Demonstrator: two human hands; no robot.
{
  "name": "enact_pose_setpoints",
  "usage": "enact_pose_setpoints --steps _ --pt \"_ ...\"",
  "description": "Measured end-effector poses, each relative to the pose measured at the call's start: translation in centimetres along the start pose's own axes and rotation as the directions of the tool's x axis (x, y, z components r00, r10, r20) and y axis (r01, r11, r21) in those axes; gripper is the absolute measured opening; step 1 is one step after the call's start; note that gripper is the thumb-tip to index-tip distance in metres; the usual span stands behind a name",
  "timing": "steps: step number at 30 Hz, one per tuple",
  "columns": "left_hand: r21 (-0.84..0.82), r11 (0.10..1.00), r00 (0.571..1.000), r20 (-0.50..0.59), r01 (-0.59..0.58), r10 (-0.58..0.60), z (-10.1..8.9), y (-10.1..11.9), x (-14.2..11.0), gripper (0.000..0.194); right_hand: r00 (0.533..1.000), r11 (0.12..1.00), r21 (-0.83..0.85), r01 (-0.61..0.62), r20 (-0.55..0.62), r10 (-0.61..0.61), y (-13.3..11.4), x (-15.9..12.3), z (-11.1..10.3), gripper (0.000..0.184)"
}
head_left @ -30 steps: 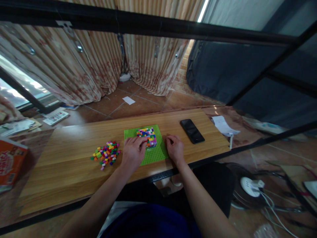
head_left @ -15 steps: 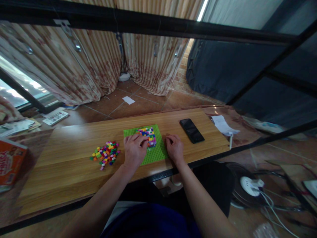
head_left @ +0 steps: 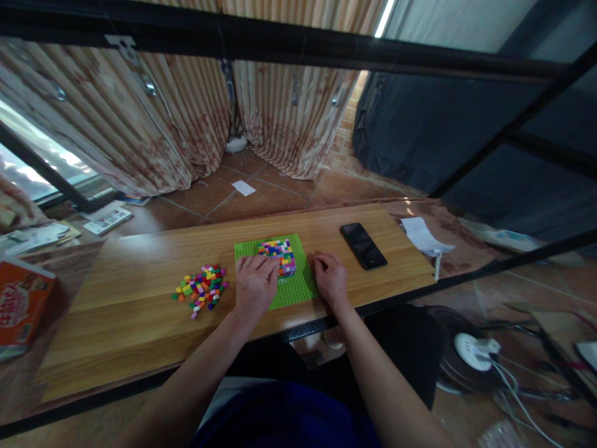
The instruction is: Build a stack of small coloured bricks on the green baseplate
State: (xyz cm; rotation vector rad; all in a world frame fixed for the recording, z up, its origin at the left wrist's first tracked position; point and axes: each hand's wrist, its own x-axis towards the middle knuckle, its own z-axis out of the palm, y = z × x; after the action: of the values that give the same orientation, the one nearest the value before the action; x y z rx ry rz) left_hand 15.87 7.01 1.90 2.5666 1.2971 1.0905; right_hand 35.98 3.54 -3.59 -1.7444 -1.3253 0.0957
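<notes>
A green baseplate (head_left: 298,288) lies on the wooden table (head_left: 140,323) in front of me. On its far half stands a block of small bricks in many colours (head_left: 278,252). My left hand (head_left: 254,285) rests on the plate's left part, fingers curled with their tips against the block's near edge. My right hand (head_left: 330,278) lies at the plate's right edge with its fingers bent down onto the table. A loose pile of coloured bricks (head_left: 201,289) sits left of my left hand.
A black phone (head_left: 363,246) lies face up to the right of the plate. A paper slip (head_left: 421,236) hangs over the table's right end. An orange box (head_left: 21,305) sits at far left. Cables and a white power strip (head_left: 476,348) lie on the floor.
My left hand's fingers have shifted slightly along the near edge of the brick block. My right hand has stayed where it was.
</notes>
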Motion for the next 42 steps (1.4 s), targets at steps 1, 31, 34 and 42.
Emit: enact_pose_setpoints --steps 1,31,34,42 --pt "0.008 1.0 1.0 0.009 -0.004 0.004 0.0 0.0 0.0 0.018 1.0 1.0 0.0 -0.002 0.003 0.002 0.0 0.0 0.0 0.022" --pt "-0.028 0.999 0.997 0.07 0.034 -0.032 -2.6 -2.3 -2.1 0.023 1.0 1.0 -0.022 -0.004 -0.003 0.003 0.0 -0.1 0.0 0.023" --pt "0.011 0.997 0.995 0.064 0.078 -0.078 -3.8 -4.3 -3.6 0.021 1.0 1.0 -0.02 -0.01 -0.005 0.01 0.0 -0.1 0.0 0.022" --pt "0.119 0.978 0.981 0.067 0.174 -0.183 -7.5 -8.2 -8.5 0.02 1.0 1.0 -0.004 -0.015 0.01 0.015 0.0 -0.1 -0.1 0.022"
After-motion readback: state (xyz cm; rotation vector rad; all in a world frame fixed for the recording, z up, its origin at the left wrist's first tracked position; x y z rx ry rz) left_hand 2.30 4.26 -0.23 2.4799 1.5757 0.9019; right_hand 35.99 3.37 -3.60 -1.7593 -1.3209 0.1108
